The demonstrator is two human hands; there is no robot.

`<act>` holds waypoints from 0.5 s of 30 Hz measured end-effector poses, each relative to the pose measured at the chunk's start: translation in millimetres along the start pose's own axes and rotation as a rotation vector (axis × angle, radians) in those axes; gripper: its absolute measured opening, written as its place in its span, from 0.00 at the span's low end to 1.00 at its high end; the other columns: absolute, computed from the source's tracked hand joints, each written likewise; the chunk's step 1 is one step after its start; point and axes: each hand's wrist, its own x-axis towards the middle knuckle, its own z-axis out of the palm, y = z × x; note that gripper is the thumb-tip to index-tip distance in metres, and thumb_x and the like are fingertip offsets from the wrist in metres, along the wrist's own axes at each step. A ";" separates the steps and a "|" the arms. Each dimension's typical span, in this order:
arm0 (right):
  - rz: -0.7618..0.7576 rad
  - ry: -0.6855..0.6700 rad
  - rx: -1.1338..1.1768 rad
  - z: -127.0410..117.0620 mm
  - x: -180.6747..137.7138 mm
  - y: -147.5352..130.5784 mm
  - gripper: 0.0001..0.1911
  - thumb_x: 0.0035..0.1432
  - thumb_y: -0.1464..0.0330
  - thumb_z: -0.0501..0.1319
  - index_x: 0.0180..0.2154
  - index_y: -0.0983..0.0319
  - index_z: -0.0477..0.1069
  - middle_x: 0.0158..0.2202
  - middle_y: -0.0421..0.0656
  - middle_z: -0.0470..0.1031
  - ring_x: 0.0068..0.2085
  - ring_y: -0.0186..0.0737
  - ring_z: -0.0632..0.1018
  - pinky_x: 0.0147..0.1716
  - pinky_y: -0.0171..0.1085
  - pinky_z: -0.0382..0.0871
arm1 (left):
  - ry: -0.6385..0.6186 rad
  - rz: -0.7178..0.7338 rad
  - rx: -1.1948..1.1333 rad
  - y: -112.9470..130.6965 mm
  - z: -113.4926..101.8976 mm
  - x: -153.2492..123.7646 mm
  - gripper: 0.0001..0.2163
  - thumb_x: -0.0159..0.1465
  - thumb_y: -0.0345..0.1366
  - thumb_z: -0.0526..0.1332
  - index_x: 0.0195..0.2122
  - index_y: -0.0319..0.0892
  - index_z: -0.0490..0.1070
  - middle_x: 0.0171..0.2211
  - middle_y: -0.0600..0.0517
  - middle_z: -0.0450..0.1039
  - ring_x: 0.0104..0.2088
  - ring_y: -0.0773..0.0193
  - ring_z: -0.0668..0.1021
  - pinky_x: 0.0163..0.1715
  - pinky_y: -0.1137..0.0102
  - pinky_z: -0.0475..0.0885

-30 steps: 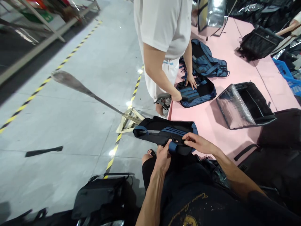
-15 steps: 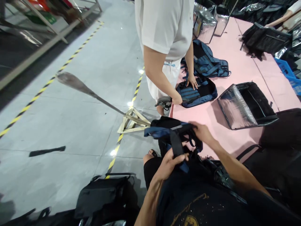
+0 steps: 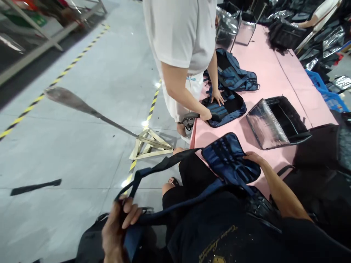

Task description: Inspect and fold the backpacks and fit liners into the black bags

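Note:
My left hand (image 3: 117,226) is closed round a long blue and black strap (image 3: 159,168), pulled out low to the left over the floor. The strap runs back to a navy padded bag panel (image 3: 229,159) lying at the near edge of the pink table (image 3: 263,73). On that panel's right edge rests my right hand (image 3: 253,157), fingers curled over it and holding it. My dark shirt fills the bottom of the view.
A person in white stands at the table's left edge, hands on another navy panel (image 3: 226,107). A blue backpack (image 3: 233,75) lies behind it. An open silver-lined black bag (image 3: 276,122) sits to the right. A wooden triangular stand (image 3: 149,142) with a long pole is on the floor.
My left hand has drawn the strap far out down and to the left. The bag panel has unfolded and now lies flat on the table under my right hand.

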 end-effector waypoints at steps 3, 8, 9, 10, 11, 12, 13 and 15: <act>0.029 -0.188 0.023 15.8 7.5 4.5 0.12 0.51 0.67 0.77 0.38 0.66 0.83 0.35 0.47 0.88 0.40 0.48 0.86 0.42 0.39 0.80 | -0.062 -0.101 0.159 -12.1 21.7 6.4 0.20 0.58 0.45 0.80 0.49 0.46 0.85 0.25 0.61 0.69 0.17 0.76 0.63 0.18 0.76 0.68; -0.064 -0.053 0.000 34.6 28.4 -6.6 0.23 0.62 0.56 0.72 0.49 0.68 0.83 0.44 0.54 0.89 0.46 0.51 0.85 0.47 0.40 0.78 | -0.200 -0.210 0.131 -47.8 45.5 -9.1 0.34 0.47 0.43 0.87 0.56 0.47 0.83 0.30 0.57 0.78 0.22 0.69 0.75 0.27 0.68 0.79; -0.094 -0.004 -0.006 35.1 32.3 -8.3 0.24 0.65 0.54 0.70 0.51 0.67 0.83 0.46 0.54 0.88 0.48 0.51 0.85 0.49 0.40 0.78 | -0.201 -0.223 0.130 -50.2 46.5 -11.6 0.32 0.49 0.43 0.86 0.56 0.46 0.83 0.29 0.57 0.77 0.20 0.69 0.74 0.26 0.68 0.79; -0.119 0.039 -0.011 33.4 35.8 -9.2 0.25 0.67 0.53 0.68 0.53 0.66 0.82 0.47 0.52 0.88 0.49 0.51 0.85 0.50 0.40 0.77 | -0.186 -0.225 0.121 -49.0 45.2 -12.2 0.30 0.51 0.44 0.85 0.55 0.45 0.84 0.27 0.58 0.75 0.18 0.70 0.72 0.23 0.70 0.76; -0.135 0.079 -0.016 29.5 39.1 -9.1 0.25 0.69 0.52 0.66 0.55 0.65 0.82 0.46 0.51 0.89 0.49 0.51 0.84 0.51 0.40 0.77 | -0.158 -0.208 0.100 -44.2 41.8 -10.7 0.28 0.52 0.43 0.84 0.53 0.44 0.84 0.24 0.60 0.72 0.16 0.72 0.69 0.20 0.71 0.73; -0.143 0.123 -0.022 23.9 42.0 -8.1 0.26 0.70 0.51 0.65 0.55 0.65 0.82 0.45 0.50 0.89 0.49 0.51 0.84 0.51 0.40 0.77 | -0.115 -0.168 0.067 -36.3 36.5 -7.0 0.25 0.52 0.43 0.83 0.50 0.44 0.84 0.20 0.62 0.67 0.15 0.73 0.65 0.18 0.73 0.70; -0.141 0.171 -0.028 17.2 44.6 -6.3 0.28 0.71 0.50 0.64 0.56 0.66 0.82 0.44 0.50 0.89 0.49 0.52 0.84 0.50 0.41 0.77 | -0.062 -0.113 0.027 -26.2 30.3 -1.4 0.22 0.53 0.42 0.82 0.48 0.43 0.84 0.17 0.64 0.63 0.14 0.74 0.61 0.17 0.73 0.68; -0.128 0.257 -0.039 4.6 48.4 -1.0 0.30 0.72 0.49 0.63 0.57 0.68 0.81 0.44 0.51 0.88 0.49 0.54 0.84 0.50 0.44 0.78 | 0.042 -0.012 -0.044 -5.1 19.4 13.1 0.15 0.55 0.37 0.79 0.42 0.43 0.82 0.14 0.66 0.55 0.13 0.76 0.56 0.17 0.75 0.66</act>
